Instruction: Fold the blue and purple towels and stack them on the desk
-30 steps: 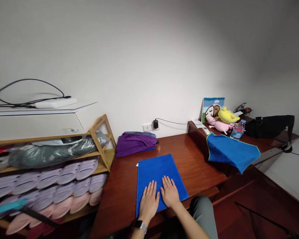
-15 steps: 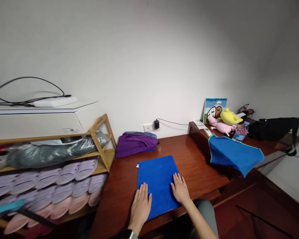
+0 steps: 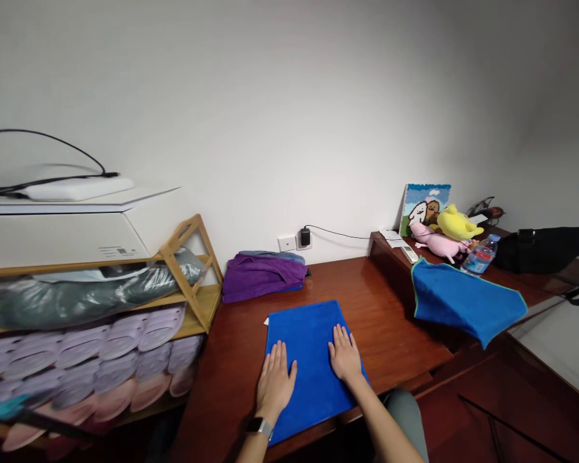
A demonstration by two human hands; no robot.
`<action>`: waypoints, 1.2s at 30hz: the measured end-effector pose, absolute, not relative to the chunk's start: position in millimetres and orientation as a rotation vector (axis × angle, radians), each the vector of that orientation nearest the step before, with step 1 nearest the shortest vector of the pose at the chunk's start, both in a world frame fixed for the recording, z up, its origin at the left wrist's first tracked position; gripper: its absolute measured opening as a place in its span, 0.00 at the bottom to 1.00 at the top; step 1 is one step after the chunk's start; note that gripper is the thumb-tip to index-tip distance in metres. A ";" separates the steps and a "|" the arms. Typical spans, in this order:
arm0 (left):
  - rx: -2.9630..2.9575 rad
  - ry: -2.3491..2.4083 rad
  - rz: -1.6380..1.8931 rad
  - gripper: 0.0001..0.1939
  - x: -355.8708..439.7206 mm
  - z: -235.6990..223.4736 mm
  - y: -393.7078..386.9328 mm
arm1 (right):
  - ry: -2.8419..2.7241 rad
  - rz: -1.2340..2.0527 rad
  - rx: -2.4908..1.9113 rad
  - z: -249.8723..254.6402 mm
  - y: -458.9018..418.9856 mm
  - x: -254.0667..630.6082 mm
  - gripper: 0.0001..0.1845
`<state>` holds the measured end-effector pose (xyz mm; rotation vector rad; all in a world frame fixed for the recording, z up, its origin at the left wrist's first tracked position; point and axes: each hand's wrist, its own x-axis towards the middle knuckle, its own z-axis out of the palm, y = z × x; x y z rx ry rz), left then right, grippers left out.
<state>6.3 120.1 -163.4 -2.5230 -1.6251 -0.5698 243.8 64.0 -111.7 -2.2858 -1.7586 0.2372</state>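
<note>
A blue towel (image 3: 313,360) lies spread flat on the brown wooden desk (image 3: 222,379), with a small white tag at its far left corner. My left hand (image 3: 276,379) rests flat over the towel's left edge, fingers stretched out and pointing away from me. On the towel's right side lies my right hand (image 3: 346,354), palm down with its fingers extended. Neither hand grips anything. Behind the towel, against the wall, sits a pile of folded purple cloth (image 3: 263,275) with blue and grey cloths under and behind it.
Another blue cloth (image 3: 466,299) with green edging hangs over the raised right shelf. On that shelf are plush toys (image 3: 439,241), a plastic bottle (image 3: 481,256), a remote (image 3: 409,254) and a black bag (image 3: 535,251). To the left stands a wooden rack (image 3: 202,308) holding slippers (image 3: 125,334).
Both hands have moved a little away from me along the towel, staying flat. More of the towel's near part shows. The camera view has shifted slightly.
</note>
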 end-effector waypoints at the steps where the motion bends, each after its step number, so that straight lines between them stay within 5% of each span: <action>1: -2.508 -1.638 -0.579 0.35 1.2 -165.2 120.2 | -1.742 0.239 -2.315 -111.2 61.9 249.8 0.35; 12: -2.634 -1.506 -0.573 0.32 55.3 -133.7 171.2 | -1.916 0.275 -2.004 -93.8 122.7 199.9 0.34; 22: -2.511 -1.662 -0.552 0.35 -1.4 -161.8 184.4 | -1.719 0.246 -2.332 -107.1 118.6 267.4 0.35; 36: -2.593 -1.631 -0.509 0.34 55.5 -145.3 252.2 | -1.875 0.270 -2.083 -108.7 202.0 231.3 0.36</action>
